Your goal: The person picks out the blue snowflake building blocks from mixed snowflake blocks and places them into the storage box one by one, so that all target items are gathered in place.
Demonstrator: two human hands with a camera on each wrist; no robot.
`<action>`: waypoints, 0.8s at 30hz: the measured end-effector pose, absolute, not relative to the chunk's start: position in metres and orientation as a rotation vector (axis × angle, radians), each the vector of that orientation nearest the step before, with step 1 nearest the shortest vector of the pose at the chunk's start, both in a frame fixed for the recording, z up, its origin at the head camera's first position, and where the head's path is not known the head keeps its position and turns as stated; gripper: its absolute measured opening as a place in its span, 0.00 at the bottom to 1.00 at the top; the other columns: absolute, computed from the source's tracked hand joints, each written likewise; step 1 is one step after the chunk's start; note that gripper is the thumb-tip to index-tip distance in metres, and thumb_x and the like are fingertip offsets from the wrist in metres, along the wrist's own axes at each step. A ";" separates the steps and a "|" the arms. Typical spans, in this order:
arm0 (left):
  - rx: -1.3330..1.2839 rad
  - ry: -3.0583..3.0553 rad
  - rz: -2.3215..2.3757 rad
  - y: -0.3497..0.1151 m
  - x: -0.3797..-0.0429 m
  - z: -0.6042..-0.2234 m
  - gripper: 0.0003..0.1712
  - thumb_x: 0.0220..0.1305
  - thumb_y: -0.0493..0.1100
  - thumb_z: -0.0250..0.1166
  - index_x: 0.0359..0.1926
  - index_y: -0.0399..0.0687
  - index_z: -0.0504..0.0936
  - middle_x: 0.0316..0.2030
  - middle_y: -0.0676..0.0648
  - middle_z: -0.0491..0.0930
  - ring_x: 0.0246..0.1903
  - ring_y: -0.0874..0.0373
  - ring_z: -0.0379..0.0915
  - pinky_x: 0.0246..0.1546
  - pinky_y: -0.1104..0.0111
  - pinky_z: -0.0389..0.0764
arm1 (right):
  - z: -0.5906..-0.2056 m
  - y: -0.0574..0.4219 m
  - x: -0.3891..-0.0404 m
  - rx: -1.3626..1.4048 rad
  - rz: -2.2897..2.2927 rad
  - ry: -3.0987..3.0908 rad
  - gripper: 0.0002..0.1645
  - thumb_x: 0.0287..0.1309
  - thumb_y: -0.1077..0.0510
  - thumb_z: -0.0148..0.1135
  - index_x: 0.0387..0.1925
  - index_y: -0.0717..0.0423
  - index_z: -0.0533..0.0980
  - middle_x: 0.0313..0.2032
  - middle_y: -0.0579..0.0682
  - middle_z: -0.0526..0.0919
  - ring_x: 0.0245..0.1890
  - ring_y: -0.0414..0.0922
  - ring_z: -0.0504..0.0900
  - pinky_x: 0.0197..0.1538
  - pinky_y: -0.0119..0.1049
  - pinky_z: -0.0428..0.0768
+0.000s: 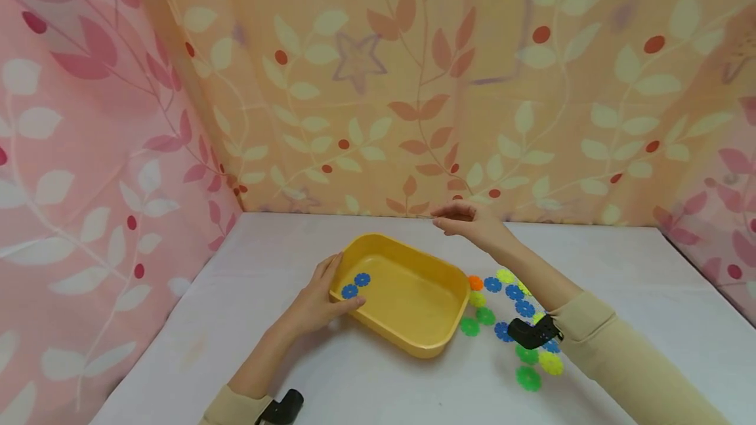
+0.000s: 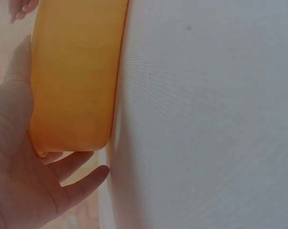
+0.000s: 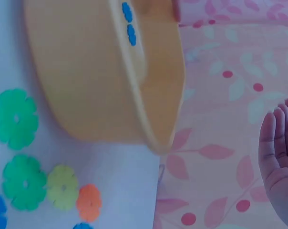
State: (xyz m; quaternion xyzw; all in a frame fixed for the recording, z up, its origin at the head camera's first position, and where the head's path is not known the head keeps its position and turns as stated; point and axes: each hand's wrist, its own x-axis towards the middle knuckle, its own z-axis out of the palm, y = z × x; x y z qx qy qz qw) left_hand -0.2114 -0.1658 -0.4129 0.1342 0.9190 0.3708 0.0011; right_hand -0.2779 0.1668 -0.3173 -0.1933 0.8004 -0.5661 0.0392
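Note:
A yellow plastic tub [image 1: 407, 340] stands on the white table, turned at an angle. My left hand [image 1: 319, 297] grips its left end, thumb over the rim; in the left wrist view, fingers wrap round the outside of the tub [image 2: 77, 76]. Inside, near that thumb, lie two blue flower-shaped discs [image 1: 362, 279]. Raised beyond the tub's far right side is my right hand [image 1: 466, 220], its fingers gently bent. In the right wrist view, the palm of the right hand [image 3: 282, 162] faces the camera and nothing shows in it.
Right of the tub lie several flower-shaped discs: green [image 1: 528, 379], yellow [image 1: 551, 364], blue [image 1: 524, 309] and one orange [image 1: 475, 283]. My right forearm hangs over part of them. Patterned cloth [image 1: 331, 117] rises behind the table and along both sides.

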 end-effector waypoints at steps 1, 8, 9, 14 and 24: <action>0.416 2.885 1.160 -0.166 -0.211 -0.413 0.62 0.54 0.67 0.69 0.78 0.50 0.45 0.74 0.48 0.47 0.67 0.40 0.58 0.63 0.45 0.61 | -0.318 0.171 -0.276 -0.582 -1.739 2.461 0.22 0.61 0.50 0.67 0.51 0.58 0.79 0.49 0.55 0.82 0.44 0.47 0.82 0.48 0.37 0.81; 0.402 2.883 1.148 -0.167 -0.210 -0.413 0.62 0.54 0.68 0.68 0.78 0.50 0.45 0.75 0.48 0.46 0.67 0.39 0.58 0.63 0.45 0.62 | -0.327 0.196 -0.257 -0.473 -1.721 2.525 0.24 0.61 0.46 0.66 0.52 0.59 0.78 0.52 0.56 0.80 0.45 0.49 0.80 0.48 0.36 0.81; 0.403 2.882 1.145 -0.167 -0.210 -0.414 0.62 0.54 0.68 0.68 0.78 0.50 0.44 0.75 0.48 0.46 0.66 0.39 0.58 0.63 0.44 0.62 | -0.328 0.200 -0.254 -0.446 -1.709 2.536 0.26 0.61 0.45 0.66 0.53 0.59 0.78 0.52 0.56 0.80 0.46 0.48 0.80 0.48 0.35 0.81; 0.407 2.876 1.146 -0.167 -0.211 -0.414 0.62 0.54 0.68 0.68 0.78 0.51 0.44 0.75 0.47 0.46 0.66 0.38 0.58 0.63 0.44 0.62 | -0.337 0.219 -0.241 -0.356 -1.633 2.586 0.28 0.61 0.42 0.64 0.55 0.57 0.77 0.52 0.55 0.81 0.46 0.48 0.81 0.48 0.33 0.80; 0.415 2.872 1.148 -0.166 -0.212 -0.413 0.62 0.54 0.67 0.68 0.78 0.49 0.44 0.75 0.47 0.45 0.68 0.39 0.56 0.64 0.44 0.60 | -0.364 0.254 -0.226 -0.281 -1.577 2.580 0.30 0.63 0.42 0.63 0.57 0.60 0.76 0.54 0.60 0.79 0.51 0.57 0.79 0.54 0.48 0.78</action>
